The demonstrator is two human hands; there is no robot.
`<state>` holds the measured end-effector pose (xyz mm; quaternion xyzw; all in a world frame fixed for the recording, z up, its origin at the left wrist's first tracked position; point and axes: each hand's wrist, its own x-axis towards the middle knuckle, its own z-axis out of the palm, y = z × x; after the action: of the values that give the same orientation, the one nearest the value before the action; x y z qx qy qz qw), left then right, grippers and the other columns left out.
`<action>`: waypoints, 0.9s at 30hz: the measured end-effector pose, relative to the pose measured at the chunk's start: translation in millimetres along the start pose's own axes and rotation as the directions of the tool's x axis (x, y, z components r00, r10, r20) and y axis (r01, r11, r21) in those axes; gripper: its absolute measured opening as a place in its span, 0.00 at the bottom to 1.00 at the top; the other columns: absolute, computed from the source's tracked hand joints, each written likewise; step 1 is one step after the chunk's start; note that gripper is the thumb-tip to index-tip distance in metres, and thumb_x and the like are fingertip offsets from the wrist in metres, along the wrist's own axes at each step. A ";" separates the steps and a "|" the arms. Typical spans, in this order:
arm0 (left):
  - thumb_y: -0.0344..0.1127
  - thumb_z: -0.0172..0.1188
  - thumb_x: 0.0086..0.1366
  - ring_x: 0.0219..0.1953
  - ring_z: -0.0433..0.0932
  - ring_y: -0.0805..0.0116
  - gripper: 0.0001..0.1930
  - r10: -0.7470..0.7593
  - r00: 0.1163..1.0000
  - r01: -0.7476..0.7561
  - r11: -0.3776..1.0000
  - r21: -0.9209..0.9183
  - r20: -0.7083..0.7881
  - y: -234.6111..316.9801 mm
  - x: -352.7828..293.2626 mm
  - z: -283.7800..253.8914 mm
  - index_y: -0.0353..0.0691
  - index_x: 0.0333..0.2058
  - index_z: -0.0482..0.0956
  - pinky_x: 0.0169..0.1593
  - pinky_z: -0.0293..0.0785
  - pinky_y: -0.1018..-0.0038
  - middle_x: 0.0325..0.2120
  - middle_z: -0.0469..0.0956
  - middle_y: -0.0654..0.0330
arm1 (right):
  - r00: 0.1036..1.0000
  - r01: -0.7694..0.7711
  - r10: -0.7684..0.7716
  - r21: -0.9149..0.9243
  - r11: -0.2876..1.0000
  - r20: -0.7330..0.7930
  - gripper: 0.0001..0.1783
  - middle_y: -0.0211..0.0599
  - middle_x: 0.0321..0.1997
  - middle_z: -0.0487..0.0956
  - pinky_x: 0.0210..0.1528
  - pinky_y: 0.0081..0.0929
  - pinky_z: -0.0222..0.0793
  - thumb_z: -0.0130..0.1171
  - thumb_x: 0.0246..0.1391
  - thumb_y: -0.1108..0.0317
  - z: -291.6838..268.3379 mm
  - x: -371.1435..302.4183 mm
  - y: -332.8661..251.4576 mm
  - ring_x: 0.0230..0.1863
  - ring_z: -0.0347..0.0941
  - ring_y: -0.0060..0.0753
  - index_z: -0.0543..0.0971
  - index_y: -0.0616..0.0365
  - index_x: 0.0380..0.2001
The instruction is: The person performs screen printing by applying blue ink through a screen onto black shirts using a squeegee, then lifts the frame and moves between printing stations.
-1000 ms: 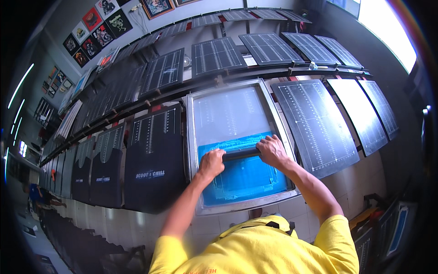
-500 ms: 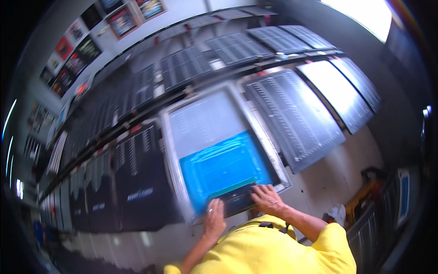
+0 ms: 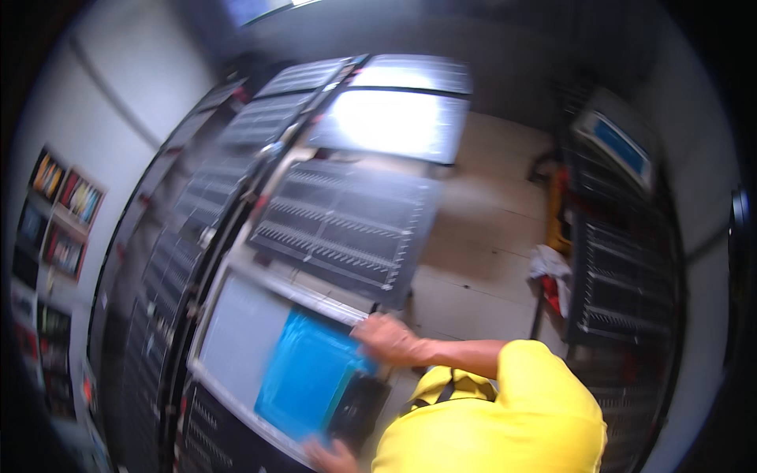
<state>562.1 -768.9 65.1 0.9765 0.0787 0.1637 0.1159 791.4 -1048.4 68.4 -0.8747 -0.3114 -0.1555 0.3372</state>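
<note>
A screen printing frame (image 3: pixel 303 292) with a pale metal rim lies over one of the boards in front of me. Its mesh is grey at the far part and bright blue (image 3: pixel 303 374) at the near part. A dark squeegee (image 3: pixel 359 406) with a green edge rests inside the frame at its near end, with neither hand on it. My right hand (image 3: pixel 388 339) is closed around the frame's near right corner. My left hand (image 3: pixel 331 456) is at the near left side of the frame, close to its rim; motion smears its fingers.
Beyond the frame lies a dark board (image 3: pixel 347 217) with printed rows, then a shiny board (image 3: pixel 386 122). More boards (image 3: pixel 169 260) run along a parallel row on the left. At right stand a rack (image 3: pixel 623 276), a blue-and-white screen (image 3: pixel 619 146) and a white-and-red cloth (image 3: pixel 550 272). Pictures (image 3: pixel 67 252) hang on the wall.
My view has swung to the right. Both hands have let go of the squeegee and moved apart, the right to the frame's corner, the left to its near left side.
</note>
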 end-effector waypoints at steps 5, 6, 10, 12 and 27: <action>0.34 0.57 0.64 0.59 0.67 0.43 0.26 -0.514 0.843 0.515 0.856 -0.036 -0.161 -81.8 12.3 14.5 0.28 0.58 0.67 0.63 0.61 0.54 0.57 0.68 0.40 | 0.945 -0.321 0.311 -0.115 0.940 -0.099 0.19 0.47 0.43 0.76 0.47 0.45 0.71 0.56 0.50 0.73 -6.0 7.0 44.2 0.47 0.72 0.51 0.74 0.61 0.48; 0.34 0.56 0.64 0.57 0.68 0.43 0.24 -0.584 0.800 0.582 0.811 -0.055 -0.138 -93.1 6.1 16.3 0.28 0.57 0.69 0.62 0.62 0.54 0.55 0.69 0.39 | 0.948 -0.317 0.313 -0.075 0.946 -0.058 0.20 0.49 0.46 0.77 0.49 0.45 0.70 0.57 0.50 0.72 0.3 6.2 52.5 0.48 0.72 0.52 0.75 0.63 0.49; 0.37 0.48 0.68 0.50 0.74 0.43 0.18 -0.643 0.758 0.637 0.766 -0.087 -0.113 -116.6 -17.9 32.2 0.28 0.46 0.79 0.56 0.69 0.56 0.44 0.78 0.41 | 0.879 -0.476 0.465 0.213 0.853 0.101 0.14 0.48 0.41 0.80 0.49 0.39 0.72 0.56 0.55 0.72 21.8 13.1 70.0 0.46 0.76 0.50 0.79 0.58 0.46; 0.38 0.47 0.68 0.45 0.78 0.43 0.18 -0.654 0.748 0.648 0.757 -0.088 -0.115 -113.9 -22.2 35.5 0.29 0.42 0.80 0.52 0.72 0.56 0.39 0.80 0.41 | 0.861 -0.506 0.492 0.298 0.809 0.126 0.11 0.46 0.37 0.82 0.45 0.33 0.72 0.56 0.57 0.73 33.1 15.5 73.4 0.40 0.78 0.43 0.80 0.60 0.43; 0.39 0.50 0.72 0.25 0.61 0.77 0.19 -0.882 0.464 0.788 0.372 -0.491 0.076 -139.0 -25.5 47.9 0.29 0.26 0.75 0.30 0.61 0.70 0.19 0.68 0.68 | 0.802 -0.523 0.597 0.482 0.703 0.000 0.06 0.35 0.26 0.81 0.32 0.21 0.70 0.57 0.57 0.77 62.1 17.2 66.1 0.27 0.74 0.19 0.81 0.66 0.36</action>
<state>538.4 -649.9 -21.7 0.7191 0.5334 0.1921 0.4018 851.2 -1036.4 -0.8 -0.8072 -0.0304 -0.0354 0.5884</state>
